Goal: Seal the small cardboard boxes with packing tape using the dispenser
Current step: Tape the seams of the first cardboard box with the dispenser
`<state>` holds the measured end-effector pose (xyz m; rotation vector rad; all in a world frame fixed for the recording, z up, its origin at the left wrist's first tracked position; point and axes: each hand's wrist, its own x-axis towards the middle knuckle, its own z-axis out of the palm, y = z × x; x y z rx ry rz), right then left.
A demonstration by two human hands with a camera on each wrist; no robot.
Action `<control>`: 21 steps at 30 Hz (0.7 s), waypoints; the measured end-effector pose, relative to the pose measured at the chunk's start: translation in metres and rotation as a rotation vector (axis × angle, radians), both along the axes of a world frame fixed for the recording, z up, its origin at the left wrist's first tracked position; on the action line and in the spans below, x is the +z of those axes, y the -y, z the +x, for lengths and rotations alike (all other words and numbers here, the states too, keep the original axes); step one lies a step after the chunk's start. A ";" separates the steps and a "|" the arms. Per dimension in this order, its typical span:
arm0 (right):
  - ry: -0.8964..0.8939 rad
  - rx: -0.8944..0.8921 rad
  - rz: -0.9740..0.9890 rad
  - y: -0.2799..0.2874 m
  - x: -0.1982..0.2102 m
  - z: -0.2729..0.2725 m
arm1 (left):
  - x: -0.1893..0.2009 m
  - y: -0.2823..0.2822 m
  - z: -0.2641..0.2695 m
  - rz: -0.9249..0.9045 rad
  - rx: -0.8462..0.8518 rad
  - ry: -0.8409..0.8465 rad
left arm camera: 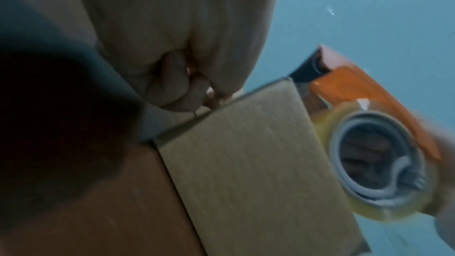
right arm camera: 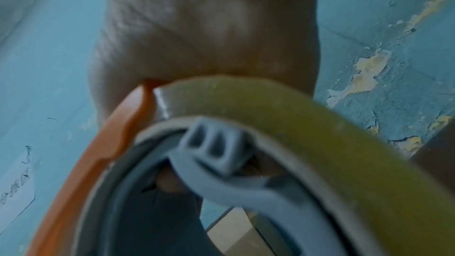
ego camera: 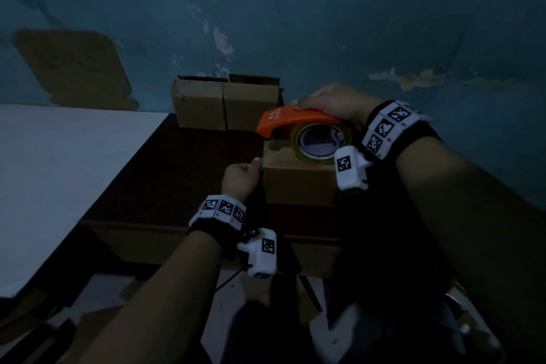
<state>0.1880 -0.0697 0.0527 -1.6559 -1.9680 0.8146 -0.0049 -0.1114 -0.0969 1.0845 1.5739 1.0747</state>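
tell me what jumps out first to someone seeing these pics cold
The orange tape dispenser stands out in the dim scene: the right hand grips it on top of the small cardboard box at the middle of the dark table. The left hand is curled at the box's left edge. Two more boxes stand behind, against the peeling blue wall.

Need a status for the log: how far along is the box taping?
Done: nothing clearly finished; no sealed box is visible. In hand: the right hand holds the orange dispenser on top of the near box, while the left hand is curled at that box's left top edge, apparently pinning the tape end. Left: run and cut this strip, then the two boxes behind, whose flaps look open.
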 end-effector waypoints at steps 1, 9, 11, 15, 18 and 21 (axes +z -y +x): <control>-0.004 0.002 -0.001 0.000 0.000 0.000 | 0.000 0.000 0.001 -0.011 0.006 -0.003; -0.010 0.014 0.001 0.003 0.001 0.000 | -0.003 0.014 0.010 0.102 0.163 -0.093; 0.003 0.021 0.005 0.003 0.001 0.000 | -0.005 0.020 0.015 0.275 0.232 -0.110; 0.000 0.004 0.022 0.002 0.000 -0.001 | -0.009 0.020 0.027 0.297 -0.001 0.296; -0.007 0.009 0.022 0.000 -0.001 -0.001 | -0.014 0.020 0.025 0.200 -0.181 0.386; -0.002 0.018 0.022 -0.003 -0.002 0.001 | 0.000 0.025 0.016 0.314 -0.295 0.337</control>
